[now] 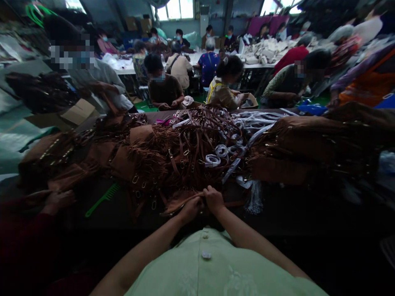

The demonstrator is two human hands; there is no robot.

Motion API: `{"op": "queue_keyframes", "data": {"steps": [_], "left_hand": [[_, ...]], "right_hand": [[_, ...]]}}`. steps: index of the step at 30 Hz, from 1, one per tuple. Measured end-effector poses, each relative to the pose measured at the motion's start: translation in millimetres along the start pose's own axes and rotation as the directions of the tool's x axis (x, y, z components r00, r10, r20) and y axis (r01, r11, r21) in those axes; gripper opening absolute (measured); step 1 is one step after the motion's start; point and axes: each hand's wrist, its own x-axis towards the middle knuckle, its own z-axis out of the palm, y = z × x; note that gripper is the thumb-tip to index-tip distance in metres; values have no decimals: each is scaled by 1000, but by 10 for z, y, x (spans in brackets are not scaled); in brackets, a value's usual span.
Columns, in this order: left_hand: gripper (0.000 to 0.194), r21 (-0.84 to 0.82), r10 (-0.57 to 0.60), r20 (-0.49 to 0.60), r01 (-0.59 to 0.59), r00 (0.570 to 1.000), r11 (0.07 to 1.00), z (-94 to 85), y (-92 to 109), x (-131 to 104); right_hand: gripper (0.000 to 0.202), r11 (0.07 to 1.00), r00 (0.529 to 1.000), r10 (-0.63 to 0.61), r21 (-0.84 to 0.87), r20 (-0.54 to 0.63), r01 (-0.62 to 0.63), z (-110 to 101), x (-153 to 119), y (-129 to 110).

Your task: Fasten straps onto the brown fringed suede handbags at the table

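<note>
A brown fringed bag (182, 200) lies at the table's near edge, right in front of me. My left hand (191, 209) is closed on its near edge. Close beside it, my right hand (213, 198) has its fingers pinched on the same edge, a little higher. The small part between my fingertips is too dark to make out. Just beyond my hands is a heap of brown straps (197, 142) with gold-coloured clasps. Some straps are coiled and wrapped in clear plastic (212, 160).
A green comb (101, 200) lies to the left, near a co-worker's hands (60, 200). Stacked brown bags (286, 144) stand at the right, more brown bags (52, 148) at the left. A bundle of clear plastic strips (254, 197) lies right of my hands. Several people sit or stand across the table.
</note>
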Motion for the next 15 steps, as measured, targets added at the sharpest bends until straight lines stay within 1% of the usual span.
{"op": "queue_keyframes", "data": {"steps": [2, 4, 5, 6, 7, 8, 9, 10, 11, 12, 13, 14, 15], "left_hand": [[7, 117, 112, -11, -110, 994, 987, -67, 92, 42], [6, 202, 213, -34, -202, 977, 958, -103, 136, 83], [6, 217, 232, -49, -217, 971, 952, -106, 129, 101], [6, 220, 229, -56, -212, 972, 952, -101, 103, 117], [6, 215, 208, -56, -192, 976, 957, -92, 62, 129], [5, 207, 177, -51, -163, 983, 965, -83, 13, 139], [5, 196, 145, -45, -134, 988, 972, -78, -39, 146], [6, 184, 118, -44, -108, 992, 977, -77, -85, 151], [6, 172, 97, -48, -87, 994, 981, -81, -122, 155], [7, 158, 80, -58, -69, 995, 985, -88, -146, 157], [9, 143, 62, -68, -52, 996, 988, -95, -159, 159], [10, 128, 42, -71, -33, 997, 991, -98, -163, 161], [12, 114, 19, -68, -11, 998, 993, -94, -161, 162]], "right_hand": [[19, 999, 1000, 7, 36, -30, -6, -13, 88, 42], [21, 995, 999, 38, 97, -7, -37, 34, 129, 104], [21, 987, 999, 44, 151, 22, -47, 78, 131, 140], [21, 973, 998, 23, 227, 66, -38, 129, 124, 182], [20, 944, 993, -22, 330, 112, -16, 182, 110, 233], [21, 891, 986, -83, 454, 143, 9, 231, 92, 297], [25, 812, 980, -133, 584, 151, 20, 273, 71, 380], [31, 719, 979, -149, 695, 139, 11, 307, 46, 488], [36, 627, 987, -112, 778, 113, -18, 332, 16, 622], [38, 556, 996, -21, 829, 86, -60, 351, -23, 783], [39, 522, 993, 97, 846, 66, -107, 366, -75, 966], [38, 518, 973, 222, 838, 61, -171, 379, -144, 1165], [38, 524, 934, 353, 814, 61, -251, 391, -230, 1368]]}}
